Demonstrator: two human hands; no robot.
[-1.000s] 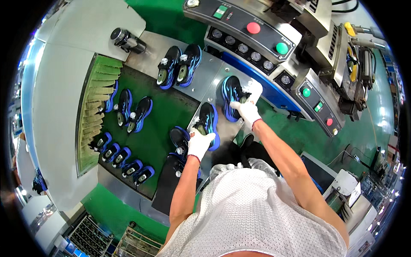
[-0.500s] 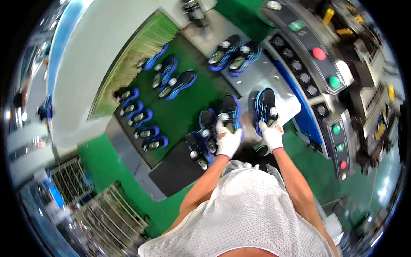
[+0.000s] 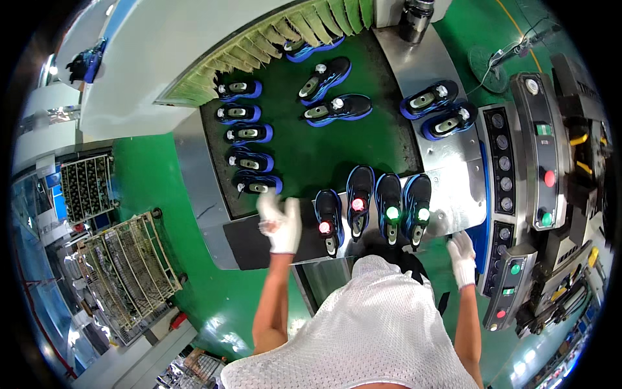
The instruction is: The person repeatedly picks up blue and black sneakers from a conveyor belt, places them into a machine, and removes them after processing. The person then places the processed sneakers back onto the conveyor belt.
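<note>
Shoes with lit heels (image 3: 372, 207), four in a row, stand at the near edge of the tabletop (image 3: 447, 162), long axes pointing away from me. I see my left hand (image 3: 280, 223) gloved, open and empty, just left of the row, the nearer one. My right hand (image 3: 461, 254), also empty, hangs lower right. Farther up-frame, more shoes (image 3: 249, 155) line the green mat (image 3: 298, 155).
</note>
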